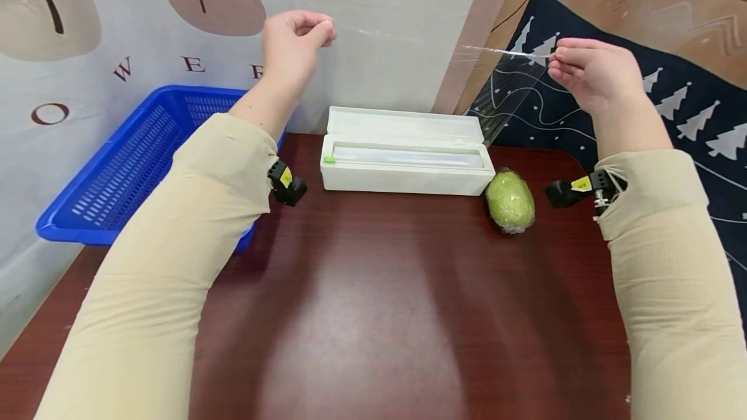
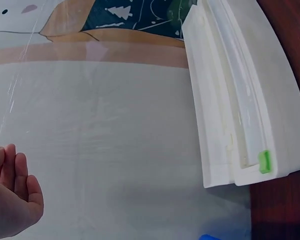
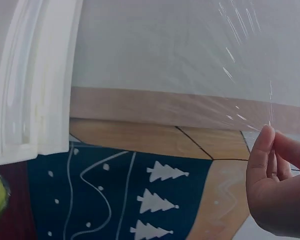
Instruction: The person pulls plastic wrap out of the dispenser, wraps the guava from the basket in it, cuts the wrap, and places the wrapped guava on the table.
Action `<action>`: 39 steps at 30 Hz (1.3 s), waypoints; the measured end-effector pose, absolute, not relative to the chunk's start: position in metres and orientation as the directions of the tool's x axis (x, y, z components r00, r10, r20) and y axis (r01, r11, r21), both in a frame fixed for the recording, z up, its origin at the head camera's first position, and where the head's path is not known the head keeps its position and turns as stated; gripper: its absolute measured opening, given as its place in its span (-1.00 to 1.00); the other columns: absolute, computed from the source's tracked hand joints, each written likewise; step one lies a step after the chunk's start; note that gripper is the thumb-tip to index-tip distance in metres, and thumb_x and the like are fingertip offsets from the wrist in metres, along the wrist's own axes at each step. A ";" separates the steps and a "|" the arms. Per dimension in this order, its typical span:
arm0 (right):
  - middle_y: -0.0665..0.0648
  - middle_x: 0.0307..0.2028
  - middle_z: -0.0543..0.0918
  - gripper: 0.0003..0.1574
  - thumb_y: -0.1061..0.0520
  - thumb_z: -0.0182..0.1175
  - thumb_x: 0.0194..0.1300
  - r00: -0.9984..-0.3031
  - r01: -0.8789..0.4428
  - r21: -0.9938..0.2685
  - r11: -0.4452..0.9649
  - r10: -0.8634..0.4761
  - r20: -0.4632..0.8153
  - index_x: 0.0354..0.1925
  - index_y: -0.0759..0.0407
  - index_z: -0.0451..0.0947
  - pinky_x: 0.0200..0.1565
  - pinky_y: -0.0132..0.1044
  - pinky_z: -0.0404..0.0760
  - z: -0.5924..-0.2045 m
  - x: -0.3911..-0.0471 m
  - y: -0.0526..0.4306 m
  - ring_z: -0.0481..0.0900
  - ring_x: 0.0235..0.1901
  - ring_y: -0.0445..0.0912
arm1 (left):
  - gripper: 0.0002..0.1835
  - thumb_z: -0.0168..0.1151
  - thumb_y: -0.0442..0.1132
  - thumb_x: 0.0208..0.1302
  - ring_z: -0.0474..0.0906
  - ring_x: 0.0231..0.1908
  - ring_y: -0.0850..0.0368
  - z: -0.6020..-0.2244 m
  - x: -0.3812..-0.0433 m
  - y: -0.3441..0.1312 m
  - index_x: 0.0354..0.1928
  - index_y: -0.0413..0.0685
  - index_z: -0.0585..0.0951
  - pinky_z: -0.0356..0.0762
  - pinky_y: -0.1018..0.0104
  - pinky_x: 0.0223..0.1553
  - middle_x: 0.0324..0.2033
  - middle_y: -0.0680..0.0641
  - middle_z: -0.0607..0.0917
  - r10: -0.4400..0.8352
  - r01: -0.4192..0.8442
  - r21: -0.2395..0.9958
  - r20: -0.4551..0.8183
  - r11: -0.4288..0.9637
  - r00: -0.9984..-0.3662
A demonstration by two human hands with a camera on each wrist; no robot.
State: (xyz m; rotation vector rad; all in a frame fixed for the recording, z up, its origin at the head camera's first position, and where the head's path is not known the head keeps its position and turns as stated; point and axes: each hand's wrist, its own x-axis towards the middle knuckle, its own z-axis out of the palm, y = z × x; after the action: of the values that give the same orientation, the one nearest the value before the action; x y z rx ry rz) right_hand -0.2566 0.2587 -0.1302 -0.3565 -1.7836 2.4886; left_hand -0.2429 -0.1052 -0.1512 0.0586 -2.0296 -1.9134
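A sheet of clear plastic wrap stretches between my raised hands, above and behind a white wrap dispenser box. My left hand pinches its left upper corner between thumb and fingers. At the other corner my right hand pinches the film, and creases fan out from those fingertips in the right wrist view. The box's lid stands open, showing the roll inside and a green slider at the left end. Right of the box lies a green, roundish fruit or vegetable wrapped in film.
A blue plastic basket stands at the left, partly behind my left forearm. The dark red-brown table reaches back to a printed cloth backdrop. On the right hangs a dark cloth with white trees.
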 end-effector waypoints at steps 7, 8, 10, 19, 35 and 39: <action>0.11 -0.46 0.71 -0.83 0.39 0.20 0.14 -0.989 0.077 -0.958 -0.277 0.098 -0.108 -0.31 0.23 0.68 -0.39 -0.43 0.64 -0.126 -0.253 0.261 0.67 -0.46 -0.11 | -0.91 0.18 -0.33 0.24 0.55 -0.34 0.31 -0.145 -0.240 -0.105 -0.39 -0.08 0.65 0.47 0.48 -0.01 -0.56 0.17 0.60 -0.260 0.201 0.976 0.218 0.088 -0.941; 0.09 -0.44 0.72 -0.81 0.40 0.21 0.12 -0.990 0.072 -0.964 -0.257 0.095 -0.099 -0.30 0.22 0.68 -0.37 -0.45 0.63 -0.127 -0.252 0.260 0.68 -0.44 -0.12 | -0.90 0.18 -0.33 0.24 0.55 -0.35 0.31 -0.145 -0.240 -0.105 -0.41 -0.07 0.64 0.47 0.48 -0.01 -0.56 0.17 0.60 -0.261 0.200 0.977 0.214 0.077 -0.941; 0.04 -0.43 0.72 -0.78 0.40 0.26 0.08 -0.993 0.041 -0.985 -0.169 0.105 -0.060 -0.29 0.17 0.67 -0.36 -0.50 0.62 -0.129 -0.251 0.258 0.68 -0.41 -0.17 | -0.85 0.18 -0.34 0.23 0.55 -0.37 0.30 -0.145 -0.239 -0.106 -0.48 -0.02 0.62 0.48 0.48 -0.02 -0.58 0.17 0.60 -0.263 0.201 0.978 0.210 0.061 -0.942; -0.05 -0.50 0.63 -0.88 0.11 0.40 -0.03 -0.965 -0.088 -0.989 0.119 0.238 0.115 -0.44 0.09 0.67 -0.39 -0.59 0.57 -0.132 -0.248 0.253 0.63 -0.53 -0.26 | -0.91 0.20 -0.32 0.22 0.55 -0.35 0.30 -0.143 -0.237 -0.107 -0.42 -0.08 0.65 0.46 0.48 -0.01 -0.60 0.19 0.59 -0.247 0.213 0.970 0.236 0.117 -0.940; 0.04 -0.44 0.57 -0.83 0.18 0.41 -0.04 -0.889 -0.345 -0.939 -0.009 0.325 0.324 -0.42 0.23 0.66 -0.29 -0.57 0.58 -0.119 -0.230 0.246 0.56 -0.53 -0.20 | -0.79 0.19 -0.22 0.25 0.36 -0.40 0.37 -0.127 -0.226 -0.108 -0.56 0.14 0.57 0.24 0.49 -0.25 -0.59 0.25 0.55 -0.279 0.351 0.890 0.429 0.290 -0.859; 0.04 -0.40 0.57 -0.80 0.19 0.42 -0.05 -0.880 -0.378 -0.926 -0.022 0.320 0.351 -0.40 0.27 0.66 -0.25 -0.57 0.58 -0.115 -0.226 0.250 0.55 -0.43 -0.19 | -0.86 0.20 -0.22 0.24 0.36 -0.41 0.39 -0.124 -0.219 -0.107 -0.49 0.09 0.61 0.26 0.51 -0.26 -0.55 0.25 0.52 -0.273 0.398 0.871 0.473 0.290 -0.837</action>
State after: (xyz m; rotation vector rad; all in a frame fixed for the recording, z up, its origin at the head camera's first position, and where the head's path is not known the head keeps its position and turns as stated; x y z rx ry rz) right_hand -0.2263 0.2498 -0.1147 0.0603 -1.7898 1.9513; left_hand -0.2194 -0.1069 -0.1235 -0.1105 -2.0136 -1.5924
